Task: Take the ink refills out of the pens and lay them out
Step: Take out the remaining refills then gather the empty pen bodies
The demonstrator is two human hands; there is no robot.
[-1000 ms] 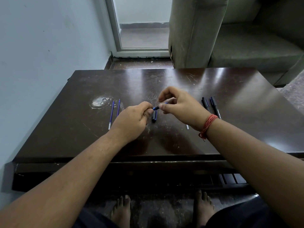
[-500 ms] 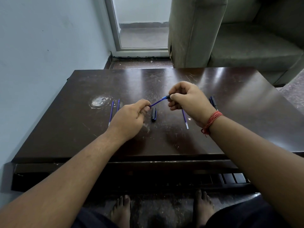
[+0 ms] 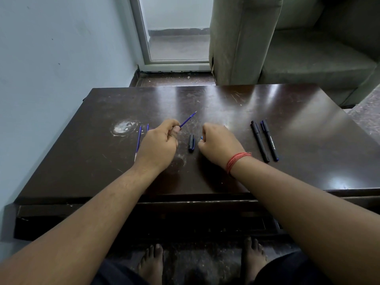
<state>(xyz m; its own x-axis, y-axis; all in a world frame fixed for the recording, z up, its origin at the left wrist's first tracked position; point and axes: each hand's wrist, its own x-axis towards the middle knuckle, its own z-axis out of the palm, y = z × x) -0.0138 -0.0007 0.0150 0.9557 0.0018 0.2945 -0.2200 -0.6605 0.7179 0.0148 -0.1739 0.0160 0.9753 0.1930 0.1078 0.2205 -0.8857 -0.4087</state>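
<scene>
My left hand (image 3: pixel 158 145) is closed around a thin blue refill (image 3: pixel 188 120), whose tip sticks up and to the right above the table. My right hand (image 3: pixel 218 145) rests as a fist on the table (image 3: pixel 298 124), gripping a pen barrel of which only a small blue end (image 3: pixel 201 137) shows. Between my hands lies a black pen cap (image 3: pixel 191 143). Two blue refills (image 3: pixel 139 140) lie side by side just left of my left hand, the nearer one partly hidden by it. Two capped black pens (image 3: pixel 265 140) lie parallel to the right of my right hand.
The dark table has a pale worn patch (image 3: pixel 123 127) beyond the laid refills. A wall runs along the left, and a grey sofa (image 3: pixel 308 58) stands behind the table's far edge. My bare feet show below the near edge.
The refill has come free of the barrel and stayed in my left hand. My hands have moved apart, and my right hand has dropped to the table with the barrel.
</scene>
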